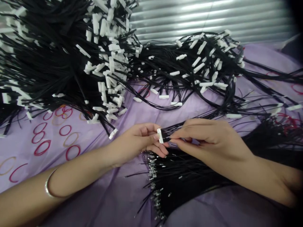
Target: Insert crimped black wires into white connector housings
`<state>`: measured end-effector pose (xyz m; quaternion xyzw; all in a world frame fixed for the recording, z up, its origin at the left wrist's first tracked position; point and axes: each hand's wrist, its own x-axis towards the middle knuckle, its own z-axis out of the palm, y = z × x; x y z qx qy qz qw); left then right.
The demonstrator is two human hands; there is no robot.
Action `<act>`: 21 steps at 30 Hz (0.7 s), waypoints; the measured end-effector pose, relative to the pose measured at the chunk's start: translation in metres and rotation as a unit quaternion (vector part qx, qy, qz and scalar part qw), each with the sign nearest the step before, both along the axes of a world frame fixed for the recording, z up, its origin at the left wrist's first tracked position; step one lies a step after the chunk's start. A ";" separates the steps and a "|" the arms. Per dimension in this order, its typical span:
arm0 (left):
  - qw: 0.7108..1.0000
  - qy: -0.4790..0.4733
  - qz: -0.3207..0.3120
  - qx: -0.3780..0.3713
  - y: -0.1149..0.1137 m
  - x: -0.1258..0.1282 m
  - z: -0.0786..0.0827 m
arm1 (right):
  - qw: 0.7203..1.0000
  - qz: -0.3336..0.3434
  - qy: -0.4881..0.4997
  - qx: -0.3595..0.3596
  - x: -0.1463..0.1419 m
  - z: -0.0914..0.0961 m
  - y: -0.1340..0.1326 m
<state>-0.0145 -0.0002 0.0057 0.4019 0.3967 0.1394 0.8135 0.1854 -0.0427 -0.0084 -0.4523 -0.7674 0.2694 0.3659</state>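
Note:
Between the thumb and fingers of my left hand is a white connector housing. Several thin black wires run out of its right side, under my right hand. My right hand pinches a black wire close to the housing, thumb and forefinger together; the wire's very end is hard to make out. Below both hands lies a thick bundle of loose black wires, with shiny metal terminals at its left end.
A large heap of black cables with white connectors fills the back left. Another cable pile lies at the back middle, before a ribbed metallic surface. Red and tan rubber bands are scattered on the purple cloth.

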 end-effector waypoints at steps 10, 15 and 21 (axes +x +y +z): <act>1.000 0.002 -0.007 -0.004 0.001 0.001 0.005 | 0.998 -0.023 0.002 -0.052 -0.001 0.005 0.001; 1.000 0.002 -0.011 -0.009 0.002 0.001 0.003 | 0.998 -0.018 -0.003 -0.065 -0.002 0.005 0.002; 1.000 0.025 -0.012 -0.006 0.002 0.002 0.003 | 0.995 -0.030 -0.003 -0.093 -0.001 0.000 0.003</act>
